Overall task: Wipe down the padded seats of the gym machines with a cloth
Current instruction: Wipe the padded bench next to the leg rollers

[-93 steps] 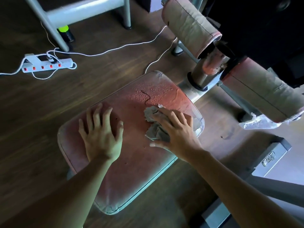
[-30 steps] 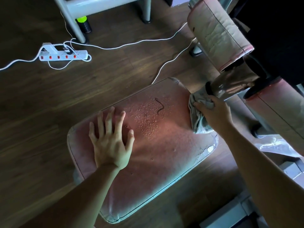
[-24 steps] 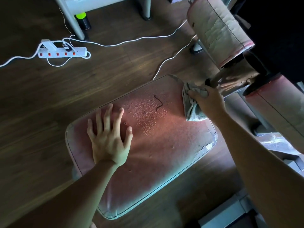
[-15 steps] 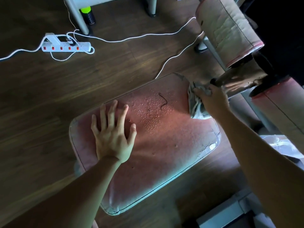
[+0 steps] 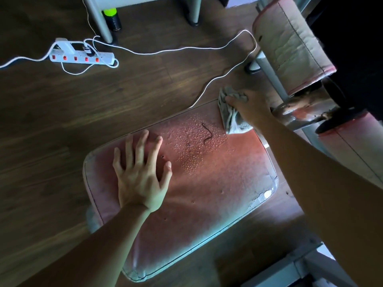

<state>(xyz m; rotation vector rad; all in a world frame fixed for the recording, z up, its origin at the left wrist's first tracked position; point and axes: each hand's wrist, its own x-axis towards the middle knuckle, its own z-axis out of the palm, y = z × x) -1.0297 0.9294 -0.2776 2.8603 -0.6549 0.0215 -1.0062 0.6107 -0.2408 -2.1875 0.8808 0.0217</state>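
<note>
A worn reddish padded seat (image 5: 217, 183) fills the middle of the head view, with water droplets and a dark curly thread near its far side. My right hand (image 5: 248, 106) presses a crumpled grey cloth (image 5: 232, 119) onto the seat's far right corner. My left hand (image 5: 143, 172) lies flat on the seat's left part, fingers spread, holding nothing.
Two padded rollers (image 5: 290, 46) on a metal post (image 5: 300, 112) stand just right of the seat. A white power strip (image 5: 83, 56) and its cables lie on the dark wooden floor at upper left, beside grey frame legs (image 5: 99, 19). A grey metal beam (image 5: 300, 268) runs at lower right.
My right hand has slid the cloth from the seat's right edge up to its far corner. My left hand stays flat on the seat.
</note>
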